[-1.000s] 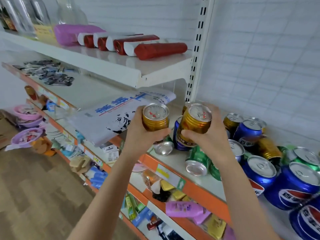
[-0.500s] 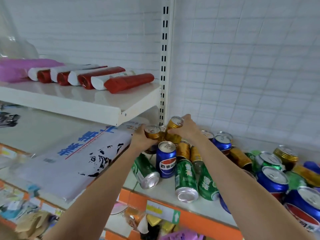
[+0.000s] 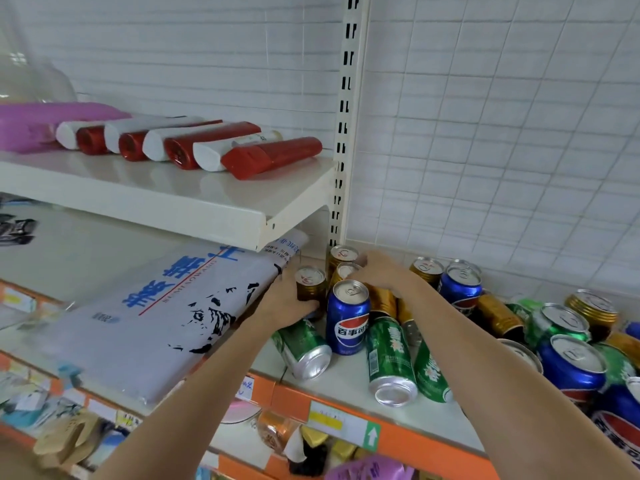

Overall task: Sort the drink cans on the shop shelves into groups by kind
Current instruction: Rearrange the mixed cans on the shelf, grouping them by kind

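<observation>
My left hand (image 3: 289,301) grips a gold can (image 3: 310,284) standing upright at the shelf's back left corner. My right hand (image 3: 384,275) grips a second gold can (image 3: 343,273) just right of it, in front of a third gold can (image 3: 341,255) by the upright post. A blue Pepsi can (image 3: 348,318) stands in front of them. Green cans (image 3: 389,360) lie on their sides near the shelf's front edge. More blue, green and gold cans (image 3: 568,344) are jumbled to the right.
A large grey printed packet (image 3: 156,317) lies left of the cans. The upper shelf (image 3: 194,209) overhangs it and carries red and white bottles (image 3: 270,157). The orange shelf edge (image 3: 346,420) has price labels; small goods fill the shelves below.
Both hands carried a gold can each from in front of me to the shelf's back left corner and lowered them onto the shelf. The view swung up and right.
</observation>
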A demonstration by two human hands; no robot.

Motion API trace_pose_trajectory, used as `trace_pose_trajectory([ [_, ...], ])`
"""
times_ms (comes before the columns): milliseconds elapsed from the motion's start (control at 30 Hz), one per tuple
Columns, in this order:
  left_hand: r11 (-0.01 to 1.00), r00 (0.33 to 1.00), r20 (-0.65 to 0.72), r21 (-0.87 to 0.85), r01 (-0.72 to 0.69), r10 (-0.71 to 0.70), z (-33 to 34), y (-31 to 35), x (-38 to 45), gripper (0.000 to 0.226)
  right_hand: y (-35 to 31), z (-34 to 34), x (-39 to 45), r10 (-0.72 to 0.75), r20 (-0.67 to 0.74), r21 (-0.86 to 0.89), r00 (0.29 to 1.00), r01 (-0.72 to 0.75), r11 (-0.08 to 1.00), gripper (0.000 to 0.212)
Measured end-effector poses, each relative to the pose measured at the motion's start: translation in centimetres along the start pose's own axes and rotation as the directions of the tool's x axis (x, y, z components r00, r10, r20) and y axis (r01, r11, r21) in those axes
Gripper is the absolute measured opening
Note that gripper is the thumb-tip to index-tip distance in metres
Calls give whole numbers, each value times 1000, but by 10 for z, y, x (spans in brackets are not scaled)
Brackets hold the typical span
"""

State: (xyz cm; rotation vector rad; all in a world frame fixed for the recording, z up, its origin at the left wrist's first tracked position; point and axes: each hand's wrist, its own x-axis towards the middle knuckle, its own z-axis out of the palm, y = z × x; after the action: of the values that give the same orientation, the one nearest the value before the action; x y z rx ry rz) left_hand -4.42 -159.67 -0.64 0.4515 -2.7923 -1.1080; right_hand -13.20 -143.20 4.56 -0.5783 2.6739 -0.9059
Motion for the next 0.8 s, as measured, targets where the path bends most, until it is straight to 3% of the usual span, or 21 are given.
trace_pose_trajectory([
  [167,967,998,33,252,42,-52,2,-11,-19,68,-7,-7,-4,-16,-54,51,998,19,999,29],
  [300,906,994,67,422,45,-81,-2,-13,-31,73,-13,-8,-30,-157,-83,-47,984,153,987,34],
  [400,970,986,106,224,100,-126,-4,-13,-36,69,-2,15,-55,-194,15,-56,981,195,979,48],
  [533,996,996,39,-19,84,-83,-6,-14,-37,57,11,35,-63,-208,-53,39,977,211,977,53],
  [667,979,978,-165,-137,-149,126,-7,-8,-52,46,14,39,-63,-219,-77,77,973,225,971,51],
  [800,905,859,-376,-107,-411,346,3,-7,-67,64,16,44,-65,-196,-102,201,975,214,956,50],
])
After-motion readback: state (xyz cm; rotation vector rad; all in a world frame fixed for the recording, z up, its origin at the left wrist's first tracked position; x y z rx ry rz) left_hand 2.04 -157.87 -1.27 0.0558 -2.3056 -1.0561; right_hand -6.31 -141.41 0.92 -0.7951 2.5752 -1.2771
